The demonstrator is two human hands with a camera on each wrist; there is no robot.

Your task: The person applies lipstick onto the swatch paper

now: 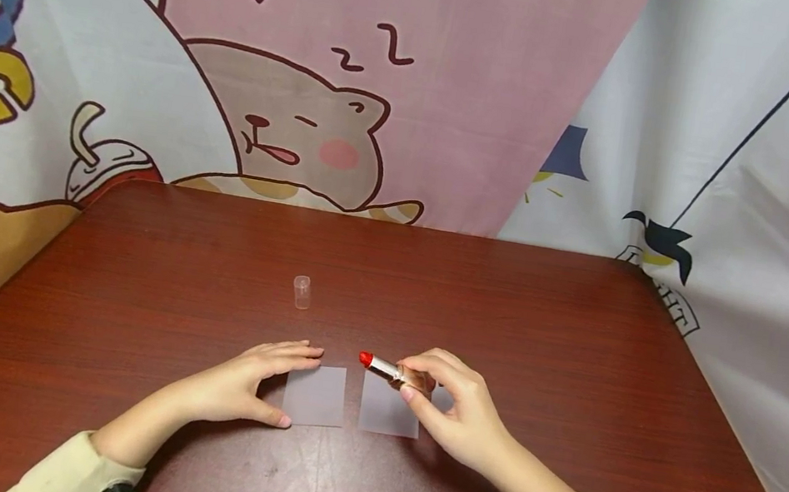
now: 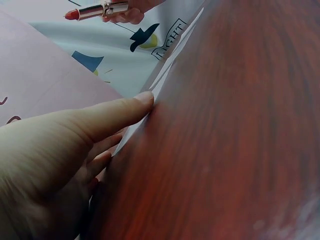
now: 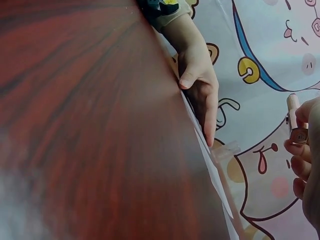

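My right hand [image 1: 467, 414] pinches an uncapped lipstick [image 1: 386, 369] by its base between thumb and fingers. The bright red tip points left, and the lipstick is held above the table in the left wrist view. Below it in the head view lies a pale square sheet of paper [image 1: 386, 411], partly covered by the hand. My left hand [image 1: 240, 386] rests at the left edge of another pale square sheet [image 1: 316, 396], thumb at the near corner and fingers at the far one. In the left wrist view, the thumb [image 2: 117, 112] reaches the paper's edge, its fingers loosely extended.
A small clear plastic cap [image 1: 301, 293] stands on the dark red-brown table [image 1: 509, 296], beyond the left sheet. Part of a third pale piece [image 1: 445, 398] shows behind the right hand. A cartoon-printed cloth [image 1: 463, 79] hangs behind the table.
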